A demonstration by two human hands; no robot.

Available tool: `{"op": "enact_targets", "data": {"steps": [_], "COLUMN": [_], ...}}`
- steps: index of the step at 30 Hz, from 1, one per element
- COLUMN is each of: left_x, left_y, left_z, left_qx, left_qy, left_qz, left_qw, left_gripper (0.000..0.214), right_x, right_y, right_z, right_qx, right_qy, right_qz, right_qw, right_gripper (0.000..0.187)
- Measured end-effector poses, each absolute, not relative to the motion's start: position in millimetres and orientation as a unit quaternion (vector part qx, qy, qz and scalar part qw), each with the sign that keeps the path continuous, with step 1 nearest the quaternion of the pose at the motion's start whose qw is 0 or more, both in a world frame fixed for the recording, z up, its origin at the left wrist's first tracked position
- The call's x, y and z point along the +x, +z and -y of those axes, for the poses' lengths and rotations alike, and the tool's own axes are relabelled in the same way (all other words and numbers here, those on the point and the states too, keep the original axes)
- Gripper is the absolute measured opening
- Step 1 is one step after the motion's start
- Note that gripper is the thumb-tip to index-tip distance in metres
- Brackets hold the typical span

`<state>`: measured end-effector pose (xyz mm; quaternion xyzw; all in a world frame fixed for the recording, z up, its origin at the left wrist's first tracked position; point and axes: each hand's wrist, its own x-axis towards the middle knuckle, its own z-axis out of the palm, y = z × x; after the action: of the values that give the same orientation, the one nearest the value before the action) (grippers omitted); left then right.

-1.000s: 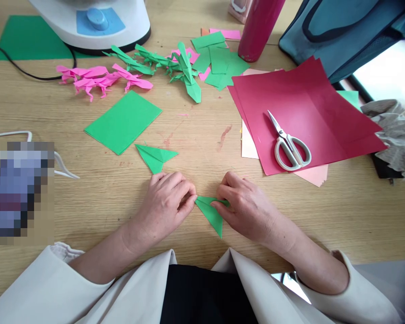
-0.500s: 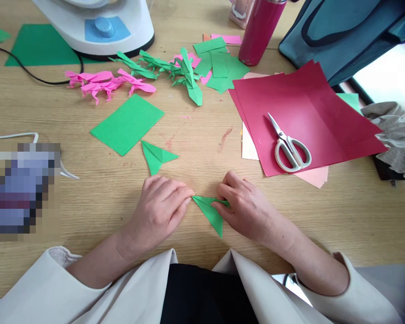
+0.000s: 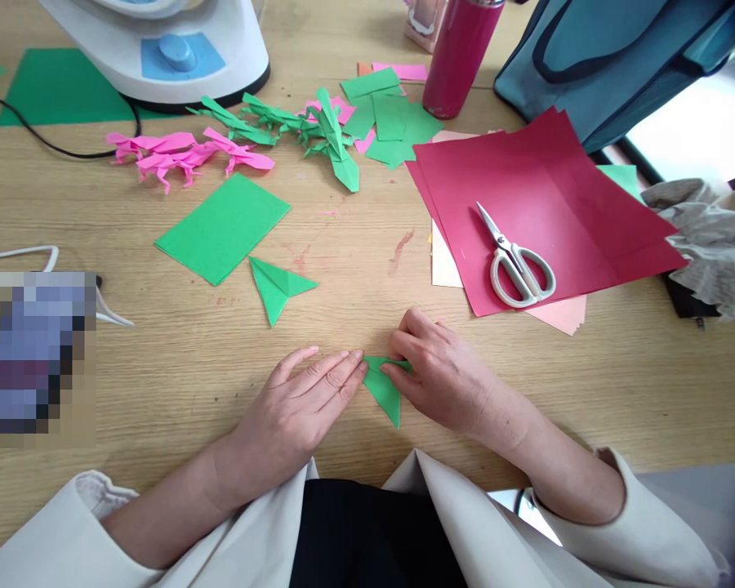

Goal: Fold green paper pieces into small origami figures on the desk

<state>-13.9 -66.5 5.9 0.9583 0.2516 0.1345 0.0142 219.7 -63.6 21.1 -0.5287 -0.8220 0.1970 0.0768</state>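
Note:
A folded piece of green paper (image 3: 385,392) with a pointed corner lies on the table between my hands. My right hand (image 3: 438,371) pinches its right side between thumb and curled fingers. The fingers of my left hand (image 3: 309,400) are stretched out flat, and their tips press on the paper's left point, hiding it. Beyond my left hand sits a second folded green paper (image 3: 275,286), shaped like an arrowhead. Behind that lies a flat green paper rectangle (image 3: 224,229).
Pink folded paper figures (image 3: 187,155) and green ones (image 3: 334,139) stand farther back. White-handled scissors (image 3: 518,265) rest on dark red sheets (image 3: 563,188) at the right. A magenta bottle (image 3: 462,61), a blue bag (image 3: 563,73) and a white appliance (image 3: 220,49) line the back.
My left hand has gone from pinching the paper's left tip to lying flat with fingers extended over it, farther right. My right hand keeps its pinch. The view has shifted slightly.

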Motion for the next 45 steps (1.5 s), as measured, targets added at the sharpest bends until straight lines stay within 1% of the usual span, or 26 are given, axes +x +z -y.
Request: {"op": "enact_targets", "data": {"steps": [14,19,24,29,37,39,41,43,45], "left_x": [-12.2,-7.2,-0.5,4.4,12.4,13.4,13.5,12.7,11.4], "left_y": [0.2,1.9,5.5,6.5,8.3,9.2,9.4,8.2,5.8], "left_z": [72.7,74.8,76.9,79.2,83.2,84.0,84.9,85.7,86.0], "left_qx": [0.96,0.959,0.954,0.955,0.951,0.95,0.948,0.947,0.95], "left_qy": [0.113,0.097,0.097,0.077,0.054,0.048,0.044,0.047,0.056], "left_qz": [-0.257,-0.26,-0.276,-0.282,-0.303,-0.308,-0.314,-0.316,-0.307], "left_qw": [-0.023,-0.047,-0.062,-0.051,-0.038,-0.03,-0.017,-0.008,-0.009], "left_gripper": [0.042,0.036,0.034,0.037,0.05,0.053,0.053,0.05,0.047], "right_x": [221.3,221.5,224.8,229.8,233.5,233.8,233.5,232.3,230.9], "right_y": [24.6,26.1,27.8,28.7,31.7,33.8,35.4,35.1,31.7], "right_z": [64.0,64.1,63.4,63.6,61.4,64.4,72.4,85.6,102.0], "right_qx": [-0.548,-0.549,-0.541,-0.536,-0.528,-0.519,-0.51,-0.507,-0.503], "right_qy": [0.199,0.202,0.222,0.251,0.275,0.274,0.257,0.231,0.22], "right_qz": [0.811,0.81,0.808,0.802,0.797,0.801,0.805,0.806,0.807], "right_qw": [0.051,0.048,0.068,0.085,0.097,0.118,0.159,0.202,0.219], "right_gripper": [0.011,0.012,0.015,0.016,0.013,0.01,0.009,0.012,0.017]}}
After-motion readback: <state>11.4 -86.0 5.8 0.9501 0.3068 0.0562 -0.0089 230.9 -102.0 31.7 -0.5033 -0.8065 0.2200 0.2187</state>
